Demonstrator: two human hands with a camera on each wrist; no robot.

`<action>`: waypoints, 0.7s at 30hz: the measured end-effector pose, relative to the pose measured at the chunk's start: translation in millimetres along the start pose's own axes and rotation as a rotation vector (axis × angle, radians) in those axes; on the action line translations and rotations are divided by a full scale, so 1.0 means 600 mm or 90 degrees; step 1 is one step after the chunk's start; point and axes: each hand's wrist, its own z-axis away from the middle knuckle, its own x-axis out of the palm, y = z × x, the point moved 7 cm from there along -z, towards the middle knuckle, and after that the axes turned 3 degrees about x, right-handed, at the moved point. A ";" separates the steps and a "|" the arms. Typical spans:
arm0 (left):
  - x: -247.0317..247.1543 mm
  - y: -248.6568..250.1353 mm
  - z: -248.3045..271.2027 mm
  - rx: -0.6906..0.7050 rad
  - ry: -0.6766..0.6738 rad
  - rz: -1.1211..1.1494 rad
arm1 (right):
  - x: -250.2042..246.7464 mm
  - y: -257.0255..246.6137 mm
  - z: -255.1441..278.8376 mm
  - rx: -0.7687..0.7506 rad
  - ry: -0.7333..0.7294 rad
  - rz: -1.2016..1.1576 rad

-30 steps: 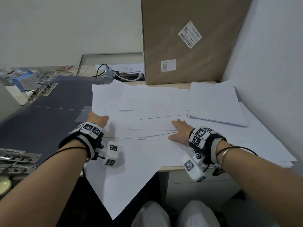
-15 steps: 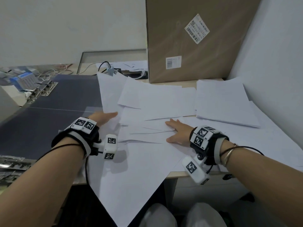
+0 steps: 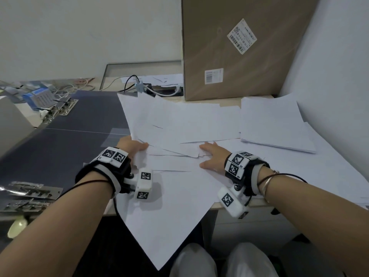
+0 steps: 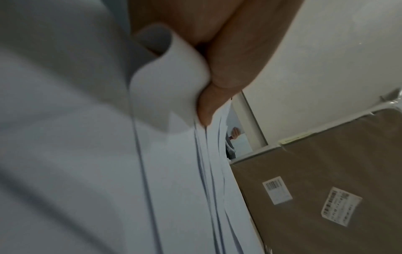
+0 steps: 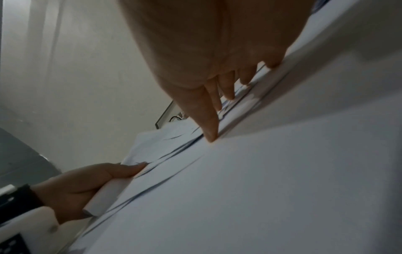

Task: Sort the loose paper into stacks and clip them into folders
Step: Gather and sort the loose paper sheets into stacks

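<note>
- Loose paper (image 3: 179, 124) lies fanned out in overlapping white sheets across the desk (image 3: 235, 203), one big sheet (image 3: 159, 226) hanging over the near edge.
- Her left hand (image 3: 131, 145) grips the left edge of the fan; from the right wrist view the thumb lies on top and the fingers (image 5: 74, 192) curl beneath, with a corner of paper rolled up in the palm.
- Her right hand (image 3: 213, 156) lies flat on the sheets, fingers straight and slightly spread, fingertips (image 5: 211, 135) pressing at the sheets' edges.
- A neater stack of paper (image 3: 273, 124) sits just to the right, by the wall.
- Two dark folders (image 3: 65, 136) lie open on the left, metal clips (image 3: 30, 193) showing near and far.
- A tall cardboard box (image 3: 245, 47) stands behind the papers.
</note>
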 end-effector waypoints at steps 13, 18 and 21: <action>-0.037 0.064 0.037 0.126 0.211 0.093 | -0.013 0.022 0.012 0.073 -0.074 0.209; -0.035 0.029 0.031 0.026 0.116 0.075 | -0.028 0.032 0.007 0.112 -0.067 0.216; -0.033 -0.006 0.035 -0.068 -0.006 0.040 | -0.042 0.036 0.003 0.144 -0.065 0.222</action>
